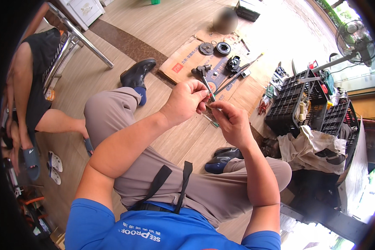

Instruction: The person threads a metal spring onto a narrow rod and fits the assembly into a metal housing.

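Note:
My left hand (pixel 183 102) is closed in a pinch, its thumb and fingertips together around a tiny bit with red on it (pixel 209 96) whose kind I cannot make out. Just to its right, my right hand (pixel 233 123) also pinches, thumb against forefinger, and what lies between them is too small to name. The fingertips of both hands nearly meet. Beyond them a hammer (pixel 201 71) lies on a flattened cardboard sheet (pixel 177 62). A thin tool with a green handle (pixel 214 123) rests on the floor below the hands.
On the cardboard lie two round discs (pixel 223 48), a black part (pixel 233 63) and long thin tools (pixel 236 78). Black plastic crates (pixel 289 98) with tools stand at right, near a fan (pixel 356 41). Another person's leg (pixel 60 121) and a metal-legged chair (pixel 87 43) are at left.

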Tool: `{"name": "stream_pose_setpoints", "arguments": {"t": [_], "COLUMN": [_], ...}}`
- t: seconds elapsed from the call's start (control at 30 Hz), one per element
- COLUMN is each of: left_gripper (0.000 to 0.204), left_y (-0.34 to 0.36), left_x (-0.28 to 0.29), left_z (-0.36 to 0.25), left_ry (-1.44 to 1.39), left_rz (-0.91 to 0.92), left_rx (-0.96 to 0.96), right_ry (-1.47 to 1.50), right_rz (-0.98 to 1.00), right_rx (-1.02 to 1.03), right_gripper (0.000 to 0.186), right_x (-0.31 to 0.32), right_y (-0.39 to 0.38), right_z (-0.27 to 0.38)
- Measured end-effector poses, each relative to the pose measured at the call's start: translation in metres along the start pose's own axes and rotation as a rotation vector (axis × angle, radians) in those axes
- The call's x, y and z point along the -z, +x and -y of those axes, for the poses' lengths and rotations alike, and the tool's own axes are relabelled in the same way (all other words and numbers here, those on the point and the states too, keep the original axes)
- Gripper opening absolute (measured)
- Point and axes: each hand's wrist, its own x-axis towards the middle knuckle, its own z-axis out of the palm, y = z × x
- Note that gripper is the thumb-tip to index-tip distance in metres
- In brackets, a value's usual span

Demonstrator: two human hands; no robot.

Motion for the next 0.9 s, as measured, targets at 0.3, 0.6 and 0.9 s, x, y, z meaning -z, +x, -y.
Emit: {"name": "stream_pose_setpoints", "arguments": {"t": [0.3,0.6,0.9], "left_gripper": [0.009,0.008,0.009], "left_y": [-0.004,-0.011,-0.007], "left_x": [-0.009,-0.018,-0.011], "left_z": [0.003,0.004,0.004], "left_ry": [0.196,0.341,0.161], "left_rz": [0.001,0.082,0.117], "left_rx": [-0.042,-0.077,-0.032], "right_ry": [0.061,0.095,0.214], "right_rz": [-0.067,-0.151,-0.136], "right_rx": [0.001,-0.039,-0.214], "right_gripper": [0.009,0.01,0.015], "right_x": [0.011,0.016,0.022], "right_y": [0.001,0.012,0.02], "right_z": [0.017,0.002,-0.02]}}
